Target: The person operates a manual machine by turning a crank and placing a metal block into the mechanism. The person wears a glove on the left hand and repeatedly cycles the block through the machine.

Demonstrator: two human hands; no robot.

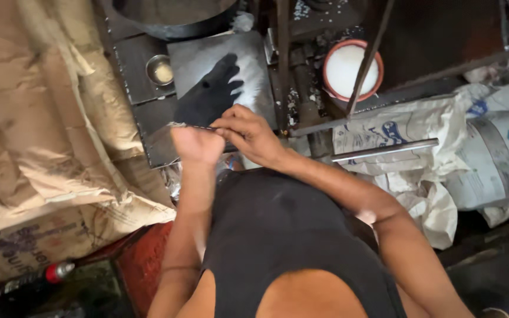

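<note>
My left hand [197, 145] is closed in a fist around a thin dark metal rod [202, 127] that runs sideways in front of my chest. My right hand [247, 133] pinches the same rod at its right end with fingertips together. Both hands hover just above a grey metal plate [254, 59], which carries the shadow of a hand. The rod's ends are mostly hidden inside the hands.
A small steel bowl [161, 70] sits left of the plate, and a round orange-rimmed tub of white powder [346, 69] stands to the right. Brown paper sacks [36, 135] pile up on the left, white woven sacks [437, 153] on the right. A steel pipe [385, 150] lies across the sacks.
</note>
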